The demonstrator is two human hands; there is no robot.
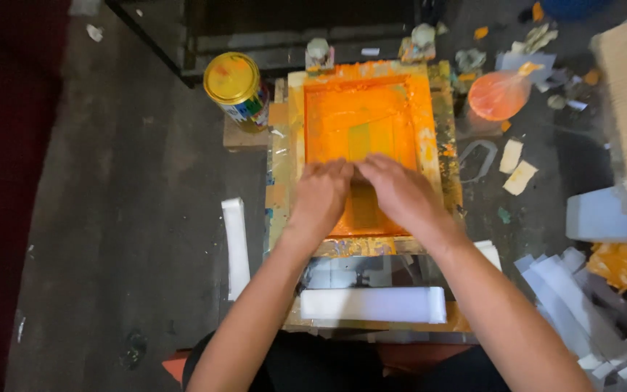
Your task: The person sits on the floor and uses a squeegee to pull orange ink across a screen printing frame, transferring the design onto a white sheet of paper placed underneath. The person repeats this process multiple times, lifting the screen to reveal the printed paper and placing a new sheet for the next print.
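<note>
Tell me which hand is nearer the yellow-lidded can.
Left. The left hand rests on the orange screen, below-right of the can; the right hand lies farther right.

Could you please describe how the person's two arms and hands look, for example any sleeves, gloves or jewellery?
Both arms are bare from the hands up to the bottom edge of the picture; no sleeves show. The left hand and the right hand wear no gloves. No watch, bracelet or ring can be seen on the wrists or fingers. Whether any orange ink has stained the hands is too hard to tell.
</note>
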